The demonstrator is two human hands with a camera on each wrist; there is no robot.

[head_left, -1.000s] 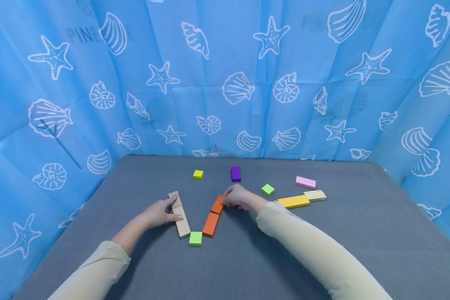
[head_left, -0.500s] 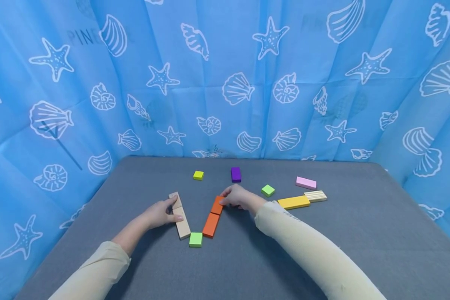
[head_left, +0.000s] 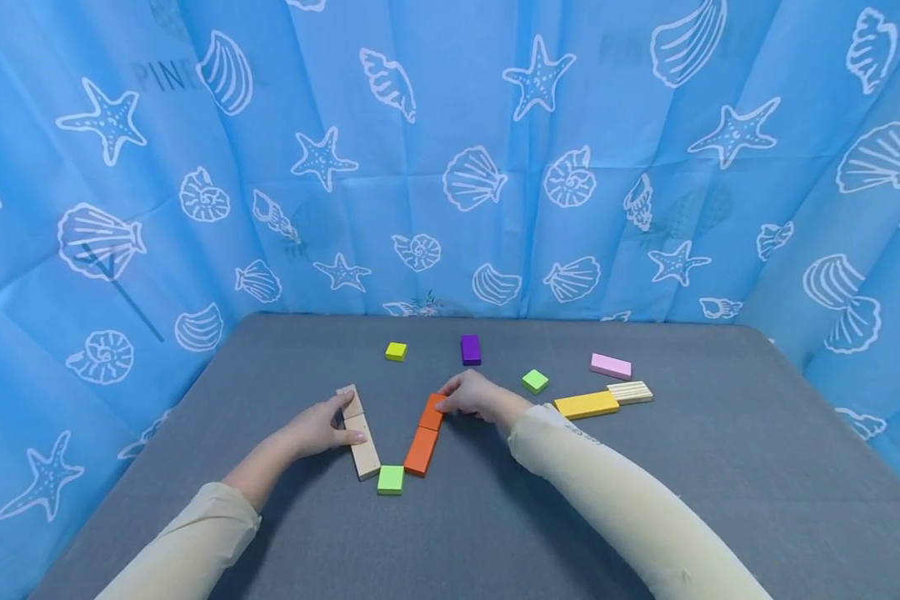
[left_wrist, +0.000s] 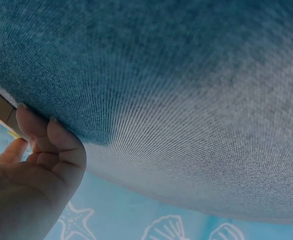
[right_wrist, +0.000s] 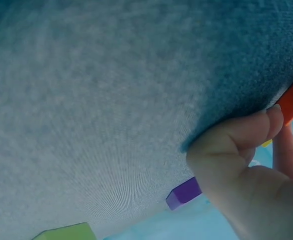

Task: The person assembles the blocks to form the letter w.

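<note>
Two plain wooden blocks (head_left: 363, 446) lie end to end in a slanting row on the left. My left hand (head_left: 317, 427) holds this row, its index finger on the far block (head_left: 350, 403) and its thumb on the near one. To the right, two orange blocks (head_left: 422, 451) make a row leaning the other way. With thumb and index finger my right hand (head_left: 474, 393) pinches the far orange block (head_left: 432, 410), also at the edge of the right wrist view. A light green square block (head_left: 391, 480) lies between the near ends of both rows, forming a V.
Beyond the rows lie a yellow block (head_left: 396, 352) and a purple block (head_left: 471, 350). On the right are a green block (head_left: 535, 381), a pink block (head_left: 611, 366), and a long yellow block (head_left: 587, 405) against a ridged pale piece (head_left: 630, 392). A blue curtain (head_left: 450, 167) hangs behind the table.
My right hand has turned the far orange block into line with the near one, and the gap between them has narrowed. The left hand stays on the wooden blocks.
</note>
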